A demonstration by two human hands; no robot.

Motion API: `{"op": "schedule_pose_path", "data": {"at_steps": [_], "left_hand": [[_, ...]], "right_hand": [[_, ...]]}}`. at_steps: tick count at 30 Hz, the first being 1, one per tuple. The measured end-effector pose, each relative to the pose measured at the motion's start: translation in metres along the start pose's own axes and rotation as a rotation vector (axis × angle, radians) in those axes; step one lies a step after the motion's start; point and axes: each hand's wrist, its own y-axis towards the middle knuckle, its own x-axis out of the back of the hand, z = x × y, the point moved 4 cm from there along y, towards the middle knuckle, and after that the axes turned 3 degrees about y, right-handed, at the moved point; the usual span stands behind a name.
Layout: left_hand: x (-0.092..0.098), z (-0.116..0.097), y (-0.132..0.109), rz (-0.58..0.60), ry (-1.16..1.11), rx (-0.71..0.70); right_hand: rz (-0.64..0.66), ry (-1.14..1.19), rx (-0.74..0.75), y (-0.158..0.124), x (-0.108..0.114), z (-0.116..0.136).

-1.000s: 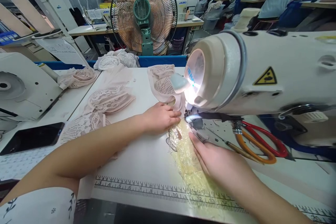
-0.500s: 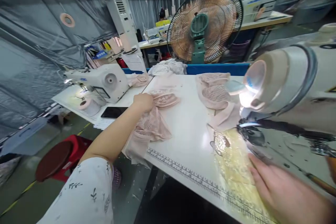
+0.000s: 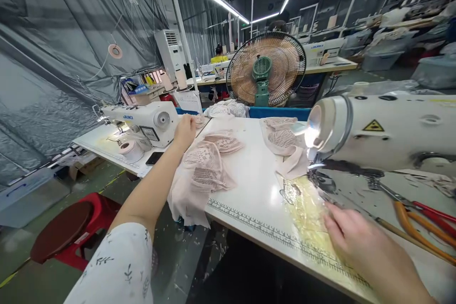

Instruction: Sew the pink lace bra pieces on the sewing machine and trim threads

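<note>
My left hand (image 3: 185,132) reaches to the back left, fingers curled at a small bunch of pink lace fabric (image 3: 199,120) beside the far sewing machine. Its fingertips are hidden, so a grip on that bunch cannot be confirmed. Nearer to me, pink lace pieces (image 3: 204,166) lie in a loose heap over the table's front edge. My right hand (image 3: 359,240) rests low on the right, fingers pressed together by the yellow taped patch (image 3: 308,209); what they hold, if anything, is hidden. Another pink lace piece (image 3: 283,140) lies beside the lit near sewing machine (image 3: 384,128).
Orange-handled scissors (image 3: 406,221) and a red-handled tool (image 3: 436,216) lie on the right. A ruler strip (image 3: 256,228) runs along the table front. A phone (image 3: 154,157) and thread cone (image 3: 131,150) sit left. A fan (image 3: 263,69) stands behind; a red stool (image 3: 90,228) is lower left.
My left hand has left the pink lace heap and moved back to the small bunch behind it. The view has tilted up and right. My right hand stays by the yellow patch.
</note>
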Motion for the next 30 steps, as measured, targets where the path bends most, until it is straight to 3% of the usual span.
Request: {"op": "schedule_pose_path", "data": {"at_steps": [3,8,11,15,19,22,24,25,27,30], "left_hand": [[0.0,0.001,0.003,0.067,-0.005,0.017],[-0.048,0.03,-0.011,0.369,0.033,0.177],[-0.062,0.042,-0.02,0.395,-0.001,0.244],[-0.041,0.037,-0.017,0.233,-0.158,0.242],[-0.01,0.006,-0.029,0.129,-0.45,0.138],[-0.01,-0.028,-0.072,0.2,-0.676,0.039],[-0.021,-0.051,-0.114,0.286,-0.825,-0.014],[-0.029,-0.062,-0.136,0.366,-1.044,-0.015],[-0.048,-0.079,-0.18,0.513,-1.312,0.053],[-0.068,-0.087,-0.233,0.607,-1.567,0.268]], "right_hand": [[0.042,0.028,0.035,-0.008,-0.002,0.022],[0.082,0.097,0.144,-0.017,-0.009,0.037],[0.11,0.108,0.144,-0.015,-0.01,0.033],[0.108,0.129,0.125,-0.011,-0.006,0.032],[0.016,0.335,0.011,-0.016,0.008,0.047],[0.14,0.711,-0.141,-0.032,0.013,0.078],[0.273,0.991,-0.241,-0.045,0.014,0.103],[0.351,1.1,-0.274,-0.052,0.013,0.114],[0.52,1.253,-0.344,-0.066,0.008,0.126],[0.722,1.441,-0.482,-0.092,-0.004,0.122]]}}
